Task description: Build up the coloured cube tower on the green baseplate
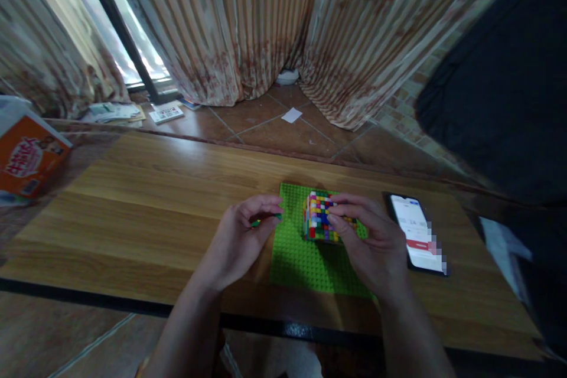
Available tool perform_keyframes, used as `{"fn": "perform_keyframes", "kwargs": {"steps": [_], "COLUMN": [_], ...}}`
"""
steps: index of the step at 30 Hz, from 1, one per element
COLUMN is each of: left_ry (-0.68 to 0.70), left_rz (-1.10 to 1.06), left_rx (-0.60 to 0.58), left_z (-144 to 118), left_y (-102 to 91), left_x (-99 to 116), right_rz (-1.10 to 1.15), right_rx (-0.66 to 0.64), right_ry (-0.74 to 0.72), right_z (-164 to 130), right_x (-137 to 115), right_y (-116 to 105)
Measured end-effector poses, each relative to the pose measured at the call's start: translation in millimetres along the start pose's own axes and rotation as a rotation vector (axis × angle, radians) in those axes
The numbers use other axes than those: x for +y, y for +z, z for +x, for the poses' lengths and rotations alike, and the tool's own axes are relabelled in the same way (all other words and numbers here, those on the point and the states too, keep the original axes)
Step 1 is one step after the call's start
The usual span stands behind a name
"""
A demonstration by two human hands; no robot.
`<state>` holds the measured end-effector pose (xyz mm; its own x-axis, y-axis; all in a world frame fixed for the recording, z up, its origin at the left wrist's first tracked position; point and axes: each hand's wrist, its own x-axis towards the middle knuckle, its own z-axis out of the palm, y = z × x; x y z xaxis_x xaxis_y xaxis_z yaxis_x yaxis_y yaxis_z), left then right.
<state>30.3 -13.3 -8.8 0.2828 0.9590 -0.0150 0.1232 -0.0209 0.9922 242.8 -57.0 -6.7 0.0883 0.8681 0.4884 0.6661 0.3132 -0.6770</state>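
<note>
My left hand (pixel 245 236) is closed in a pinch left of the green baseplate (pixel 295 269). Bits of a small green toy brick (pixel 256 224) show between its fingers; the rest is hidden. A block built of many small coloured bricks (pixel 313 218) is over the upper part of the baseplate, in rows of white, yellow, red, blue, purple and green. My right hand (pixel 370 236) is closed against the block's right side, thumb and fingertips on it. Whether a loose brick sits under those fingertips is hidden. The hand covers much of the block's right part.
A phone (pixel 416 236) with a lit screen lies right of the baseplate on the wooden table (pixel 146 201). An orange and white package (pixel 31 156) stands at far left. Beyond the table are striped curtains (pixel 261 29), a tiled floor (pixel 248 118) and papers. Something dark looms at right.
</note>
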Motion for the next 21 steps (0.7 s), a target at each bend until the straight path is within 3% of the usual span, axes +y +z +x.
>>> {"fn": "perform_keyframes", "kwargs": {"steps": [9,21], "left_ry": [-0.021,-0.026], "left_rz": [-0.155,-0.24], "left_rx": [-0.084,-0.123], "left_z": [-1.1,-2.5], "left_y": [7.3,9.2], "left_x": [1.9,1.7], "right_rz": [0.04,-0.012], "right_rx": [-0.1,-0.126], "right_ry": [-0.133,-0.161], "right_z": [-3.6,-6.5], "right_x": [-15.8,-20.5], "right_y": [16.0,26.4]}}
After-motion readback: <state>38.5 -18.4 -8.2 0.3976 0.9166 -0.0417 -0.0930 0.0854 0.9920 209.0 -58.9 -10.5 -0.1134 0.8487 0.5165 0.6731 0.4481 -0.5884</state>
